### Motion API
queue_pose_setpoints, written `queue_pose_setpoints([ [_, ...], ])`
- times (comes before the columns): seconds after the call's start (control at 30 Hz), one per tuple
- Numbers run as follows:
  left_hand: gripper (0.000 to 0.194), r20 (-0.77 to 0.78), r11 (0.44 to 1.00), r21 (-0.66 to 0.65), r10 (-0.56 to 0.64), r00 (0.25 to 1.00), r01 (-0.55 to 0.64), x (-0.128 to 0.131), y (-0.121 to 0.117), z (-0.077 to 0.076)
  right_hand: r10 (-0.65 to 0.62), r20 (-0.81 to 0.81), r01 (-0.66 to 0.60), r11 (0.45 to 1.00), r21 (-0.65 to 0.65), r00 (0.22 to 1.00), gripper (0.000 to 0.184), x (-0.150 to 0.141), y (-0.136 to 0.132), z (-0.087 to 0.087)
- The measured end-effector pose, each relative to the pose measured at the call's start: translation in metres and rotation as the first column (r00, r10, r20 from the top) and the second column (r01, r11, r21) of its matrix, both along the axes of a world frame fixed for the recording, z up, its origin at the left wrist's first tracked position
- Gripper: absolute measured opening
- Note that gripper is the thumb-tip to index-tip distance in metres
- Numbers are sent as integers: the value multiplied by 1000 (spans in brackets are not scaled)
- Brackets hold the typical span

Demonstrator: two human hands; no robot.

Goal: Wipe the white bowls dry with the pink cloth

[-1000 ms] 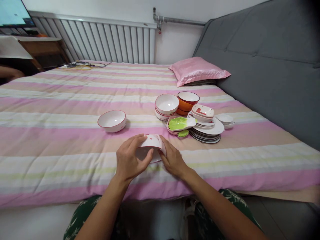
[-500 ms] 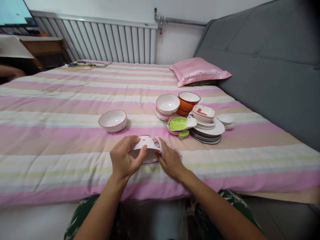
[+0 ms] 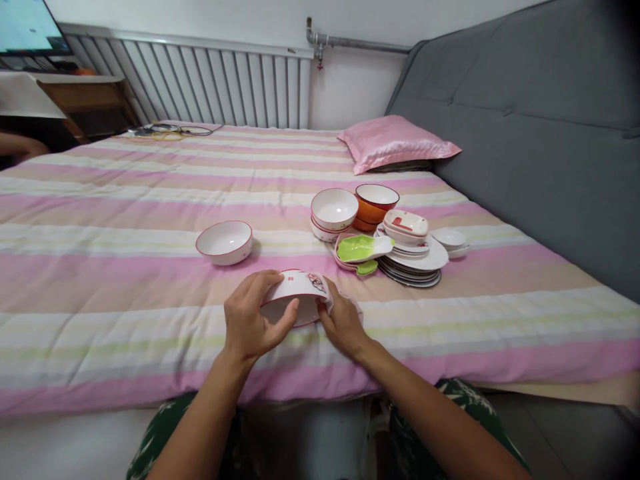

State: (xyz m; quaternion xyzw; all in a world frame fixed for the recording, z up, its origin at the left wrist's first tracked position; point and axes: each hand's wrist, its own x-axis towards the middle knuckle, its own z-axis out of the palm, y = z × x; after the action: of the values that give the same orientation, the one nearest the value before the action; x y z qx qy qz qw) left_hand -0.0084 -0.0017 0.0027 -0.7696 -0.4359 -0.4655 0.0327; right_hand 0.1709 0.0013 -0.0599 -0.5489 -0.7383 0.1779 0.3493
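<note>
In front of me a white bowl (image 3: 296, 285) with a red rim and a printed picture is tipped on its side, its opening toward me. My left hand (image 3: 255, 313) grips its left side, fingers over the outside and thumb at the opening. My right hand (image 3: 345, 323) pinches a pale pink cloth (image 3: 329, 297) against the bowl's right side, and part of that cloth is hidden under the fingers. Beyond my left hand another white bowl (image 3: 225, 244) with a red rim stands upright on the striped bedspread (image 3: 150, 287).
Right of centre stand stacked white bowls (image 3: 334, 208), orange bowls (image 3: 371, 212), a green leaf-shaped dish (image 3: 361, 249), stacked plates (image 3: 425, 260) and small dishes (image 3: 450, 239). Farther back lie a pink pillow (image 3: 397, 141) and cables (image 3: 175, 130). A grey headboard (image 3: 525, 133) rises on the right.
The held bowl has turned and shifted slightly to the right, its printed picture moving with it. My left thumb has slid lower at the opening. The other dishes stay put.
</note>
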Motion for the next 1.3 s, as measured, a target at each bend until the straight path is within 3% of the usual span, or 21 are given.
queue_pose_setpoints([
  [0.1,32,-63,1000,-3,0,998,0,1,0,0,73,-44,-68,993,98,996,55,7,4,4],
  [0.2,36,-121,999,-46,20,992,-26,3,0,-1,117,18,-119,974,192,993,57,13,6,10],
  [0.37,32,21,972,-230,-39,999,43,3,2,0,163,128,-193,940,281,978,58,18,7,21],
  [0.43,37,92,926,-352,-111,990,137,2,3,1,194,145,-230,926,300,970,58,20,7,24],
  [0.5,47,158,841,-487,-181,971,236,1,4,1,221,143,-255,919,299,965,59,21,7,26],
  [0.57,55,224,752,-588,-202,954,297,0,5,1,239,120,-264,921,286,964,61,23,7,26],
  [0.63,60,255,712,-633,-179,950,304,-1,6,1,265,89,-279,924,262,960,62,24,6,27],
  [0.87,58,290,742,-626,-62,955,239,4,7,-3,277,-9,-269,940,209,961,73,23,0,31],
  [1.03,50,365,779,-615,140,920,125,7,9,-10,139,-112,-106,960,260,984,72,20,-1,26],
  [1.17,40,474,809,-581,249,845,88,8,13,-22,-13,-186,73,944,322,983,45,20,0,23],
  [1.3,39,538,827,-556,284,794,81,11,13,-32,37,-112,0,951,309,993,5,20,-1,24],
])
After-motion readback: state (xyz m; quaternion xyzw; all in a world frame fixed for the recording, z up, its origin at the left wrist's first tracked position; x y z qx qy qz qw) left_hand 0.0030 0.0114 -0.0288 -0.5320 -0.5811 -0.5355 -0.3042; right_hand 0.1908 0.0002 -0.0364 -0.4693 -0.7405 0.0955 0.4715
